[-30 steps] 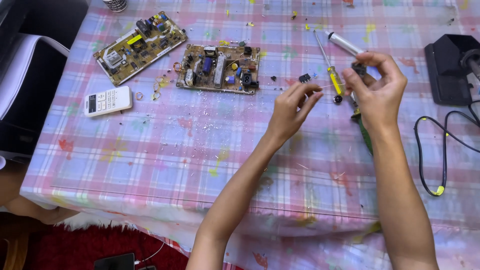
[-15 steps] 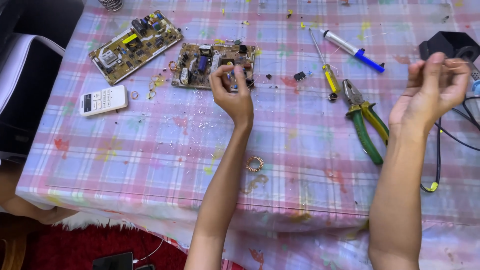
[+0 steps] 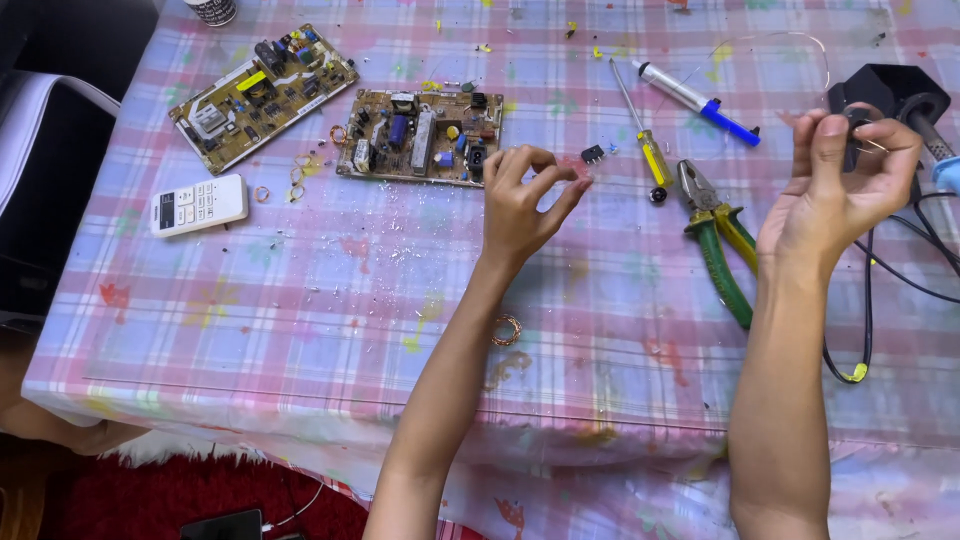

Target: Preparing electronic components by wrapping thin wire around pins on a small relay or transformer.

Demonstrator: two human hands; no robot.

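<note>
My left hand (image 3: 525,195) hovers above the checked tablecloth (image 3: 300,300), just right of a brown circuit board (image 3: 420,135). Its fingers are loosely curled and apart, and I see nothing in them. A small black chip (image 3: 592,154) lies close to its fingertips. My right hand (image 3: 845,180) is raised at the far right in front of a black soldering stand (image 3: 885,95). Its fingertips pinch a thin bare wire (image 3: 770,35) that arcs up and to the left. Between my hands lie a yellow-handled screwdriver (image 3: 645,135) and green-and-yellow pliers (image 3: 720,245).
A second circuit board (image 3: 265,95) and a white remote (image 3: 198,205) lie at the left, with copper rings (image 3: 295,175) between them. A white-and-blue desoldering pump (image 3: 695,100) is at the back. A copper coil (image 3: 507,330) sits beside my left forearm. A black cable (image 3: 870,300) trails at the right.
My left hand came off the brown circuit board and moved right, toward the black chip. My right hand stayed up at the right by the stand, and its fingers have closed together.
</note>
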